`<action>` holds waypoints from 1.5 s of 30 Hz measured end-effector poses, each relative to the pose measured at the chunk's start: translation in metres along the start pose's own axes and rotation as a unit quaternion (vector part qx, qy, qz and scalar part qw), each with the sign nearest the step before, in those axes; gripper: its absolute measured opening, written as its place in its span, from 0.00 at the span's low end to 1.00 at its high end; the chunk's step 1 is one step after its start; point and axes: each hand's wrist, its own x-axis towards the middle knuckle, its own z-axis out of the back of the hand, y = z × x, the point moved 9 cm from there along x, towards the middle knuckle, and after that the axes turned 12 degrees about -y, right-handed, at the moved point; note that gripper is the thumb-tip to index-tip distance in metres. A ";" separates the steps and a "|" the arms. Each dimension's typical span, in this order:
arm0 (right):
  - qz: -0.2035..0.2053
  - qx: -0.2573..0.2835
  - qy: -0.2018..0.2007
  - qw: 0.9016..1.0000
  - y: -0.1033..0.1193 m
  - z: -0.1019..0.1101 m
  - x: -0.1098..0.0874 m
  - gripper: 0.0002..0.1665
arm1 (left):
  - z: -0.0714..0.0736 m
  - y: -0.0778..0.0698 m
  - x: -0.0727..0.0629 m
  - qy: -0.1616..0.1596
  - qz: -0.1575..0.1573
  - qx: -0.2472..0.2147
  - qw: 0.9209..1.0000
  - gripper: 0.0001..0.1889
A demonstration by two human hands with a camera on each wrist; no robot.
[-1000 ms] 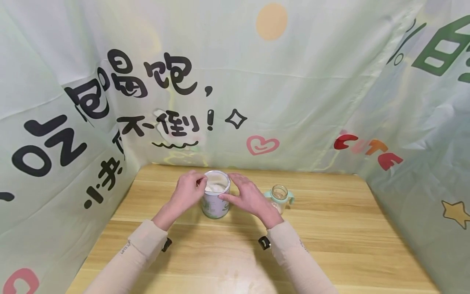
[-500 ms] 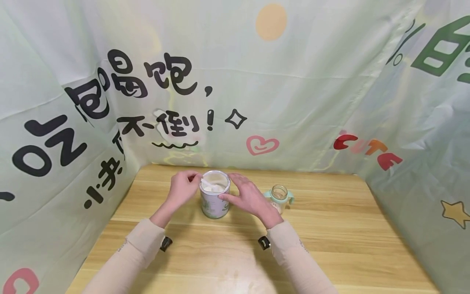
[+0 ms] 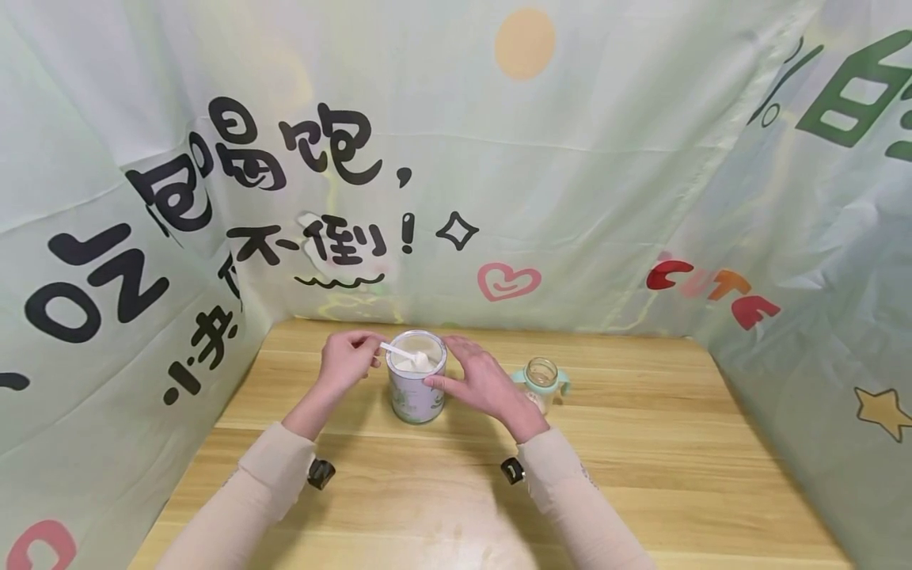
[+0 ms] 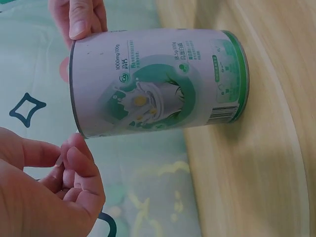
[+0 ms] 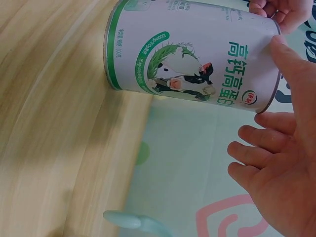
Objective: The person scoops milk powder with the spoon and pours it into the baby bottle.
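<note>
A pale milk powder can [image 3: 417, 400] stands upright on the table, its mouth uncovered and white powder showing inside. My left hand [image 3: 347, 358], left of the rim, pinches the handle of a white scoop [image 3: 399, 350] between thumb and fingers. The scoop's far end lies over the can's mouth with white powder on it. In the left wrist view, only a sliver of the handle shows between the fingertips of my left hand [image 4: 54, 182]. My right hand [image 5: 291, 163] rests at the rim on the other side, thumb on the can's front, other fingers extended.
A small glass baby bottle [image 3: 543, 385] with mint-green handles stands right of the can, its top uncovered, partly behind the right wrist. Printed fabric walls [image 3: 584, 198] enclose the wooden table [image 3: 442, 491] at the back and sides.
My left hand has drawn back leftward from the can's mouth, bringing the scoop's handle into sight over the rim. My right hand and the bottle stay in place.
</note>
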 end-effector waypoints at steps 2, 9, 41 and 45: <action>-0.002 0.000 0.001 1.000 0.000 0.000 0.000 0.49 | 0.000 0.003 0.000 0.004 0.017 -0.015 1.000 0.13; -0.006 -0.005 -0.001 1.000 -0.001 0.003 -0.001 0.50 | -0.001 0.006 -0.001 0.013 0.061 -0.078 0.995 0.15; -0.039 -0.012 -0.007 0.999 -0.011 0.023 -0.010 0.52 | -0.006 -0.001 -0.008 0.037 0.145 -0.131 0.980 0.17; -0.043 -0.016 -0.009 0.999 -0.013 0.026 -0.010 0.52 | -0.007 -0.006 -0.008 0.039 0.137 -0.136 0.980 0.16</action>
